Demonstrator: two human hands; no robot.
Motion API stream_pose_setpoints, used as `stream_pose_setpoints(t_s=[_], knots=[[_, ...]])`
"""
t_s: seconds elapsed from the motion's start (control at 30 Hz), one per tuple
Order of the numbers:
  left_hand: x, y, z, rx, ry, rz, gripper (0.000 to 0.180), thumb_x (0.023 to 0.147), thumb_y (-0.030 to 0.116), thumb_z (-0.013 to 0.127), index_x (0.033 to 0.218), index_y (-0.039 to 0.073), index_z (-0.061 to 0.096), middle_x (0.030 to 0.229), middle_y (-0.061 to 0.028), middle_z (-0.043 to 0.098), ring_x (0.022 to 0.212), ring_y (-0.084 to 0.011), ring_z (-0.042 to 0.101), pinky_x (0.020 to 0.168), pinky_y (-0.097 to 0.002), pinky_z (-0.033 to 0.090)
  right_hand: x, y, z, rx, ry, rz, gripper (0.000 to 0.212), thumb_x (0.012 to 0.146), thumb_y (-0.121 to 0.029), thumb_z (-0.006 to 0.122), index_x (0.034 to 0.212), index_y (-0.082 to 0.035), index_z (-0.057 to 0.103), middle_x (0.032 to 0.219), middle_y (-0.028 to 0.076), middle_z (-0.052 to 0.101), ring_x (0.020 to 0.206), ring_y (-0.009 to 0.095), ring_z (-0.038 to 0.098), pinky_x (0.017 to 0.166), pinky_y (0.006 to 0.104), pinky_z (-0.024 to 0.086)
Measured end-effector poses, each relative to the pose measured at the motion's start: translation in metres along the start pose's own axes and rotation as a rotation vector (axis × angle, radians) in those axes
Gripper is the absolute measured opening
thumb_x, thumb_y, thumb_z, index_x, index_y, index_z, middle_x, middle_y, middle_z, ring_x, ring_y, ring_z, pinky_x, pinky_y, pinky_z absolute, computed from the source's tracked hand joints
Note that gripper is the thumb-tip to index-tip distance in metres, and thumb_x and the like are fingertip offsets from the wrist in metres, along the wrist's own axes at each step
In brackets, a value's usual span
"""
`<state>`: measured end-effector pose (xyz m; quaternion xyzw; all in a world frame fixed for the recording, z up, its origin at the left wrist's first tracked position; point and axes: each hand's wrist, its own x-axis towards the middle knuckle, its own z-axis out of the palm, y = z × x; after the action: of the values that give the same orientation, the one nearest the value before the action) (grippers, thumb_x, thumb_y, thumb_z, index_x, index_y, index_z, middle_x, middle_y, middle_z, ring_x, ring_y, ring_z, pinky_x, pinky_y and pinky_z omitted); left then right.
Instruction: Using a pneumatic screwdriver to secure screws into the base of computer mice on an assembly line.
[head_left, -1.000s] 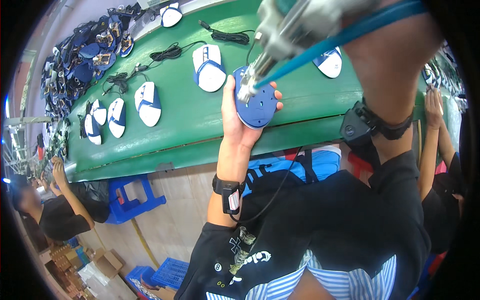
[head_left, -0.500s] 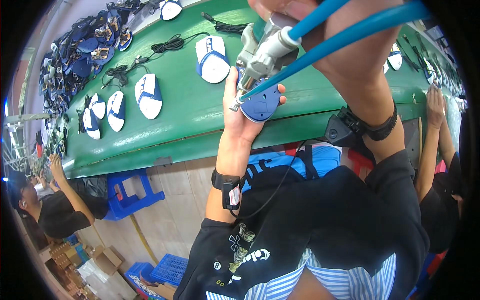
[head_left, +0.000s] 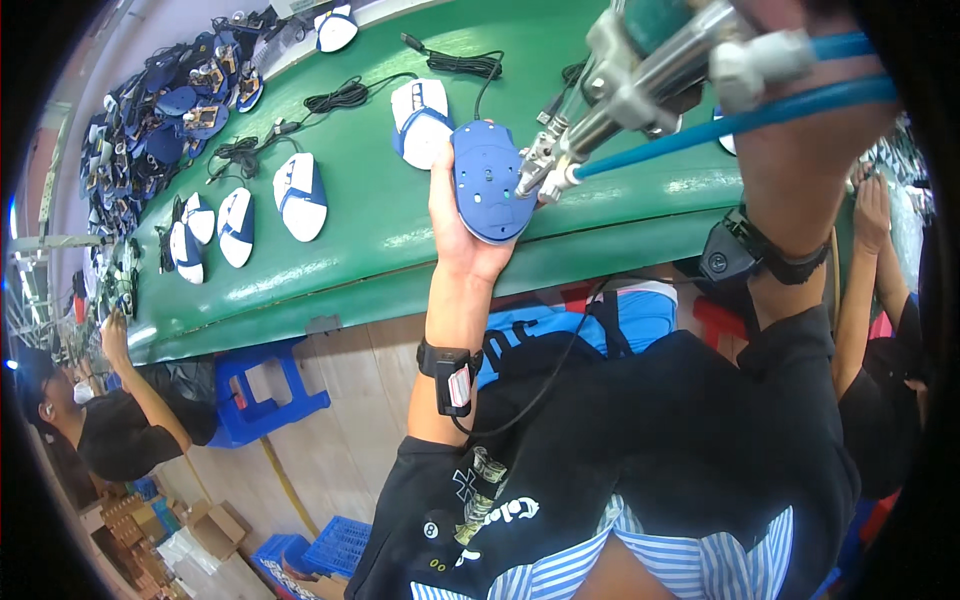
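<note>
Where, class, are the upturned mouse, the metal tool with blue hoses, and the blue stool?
Upturned mouse [head_left: 486, 194]: head view, on its blue underside.
Metal tool [head_left: 670, 63]: head view, on its metal barrel.
Blue stool [head_left: 240, 424]: head view, on its lower left part.

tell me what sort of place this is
Likely a factory assembly line: a tool with blue hoses, several computer mice along a green work surface, and a heap of mouse parts.

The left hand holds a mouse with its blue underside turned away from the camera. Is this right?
Not quite: the mouse has its blue underside facing the camera, as the head view shows. The left hand does hold it.
</note>
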<state>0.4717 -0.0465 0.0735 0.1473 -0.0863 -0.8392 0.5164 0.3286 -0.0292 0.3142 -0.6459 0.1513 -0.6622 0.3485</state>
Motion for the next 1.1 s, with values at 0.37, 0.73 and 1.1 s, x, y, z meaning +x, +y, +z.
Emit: stream_pose_setpoints(t_s=[0.37,0.73,1.1], knots=[[-0.013,0.007,0.009,0.051,-0.031,-0.008,0.050,0.101,0.050,0.040,0.127,0.010,0.055,0.112,-0.0119,0.063,0.099,-0.0300,0.067,0.071,-0.0486,0.061,-0.010,0.008,0.031,-0.065,0.104,0.320,0.026,0.097,-0.029,0.058,0.098,-0.003,0.062,0.056,-0.004,0.041,0.046,0.007,0.040,0.043,0.0229,0.035],[-0.010,0.006,0.003,0.097,-0.070,-0.019,0.049,0.103,0.049,0.039,0.129,0.011,0.054,0.112,-0.0121,0.064,0.101,-0.0287,0.066,0.075,-0.0507,0.060,-0.011,0.018,0.016,0.171,0.063,0.654,0.033,0.098,-0.036,0.053,0.097,-0.005,0.061,0.062,-0.004,0.044,0.047,0.007,0.043,0.044,0.0226,0.037],[-0.012,0.006,-0.002,-0.087,0.024,-0.001,0.060,0.101,0.049,0.042,0.130,-0.003,0.052,0.116,-0.0285,0.061,0.102,-0.0412,0.063,0.096,-0.0577,0.052,-0.012,-0.007,0.026,0.029,-0.035,0.078,0.030,0.096,-0.032,0.059,0.105,-0.004,0.062,0.065,-0.003,0.048,0.048,0.008,0.045,0.044,0.0236,0.038]])
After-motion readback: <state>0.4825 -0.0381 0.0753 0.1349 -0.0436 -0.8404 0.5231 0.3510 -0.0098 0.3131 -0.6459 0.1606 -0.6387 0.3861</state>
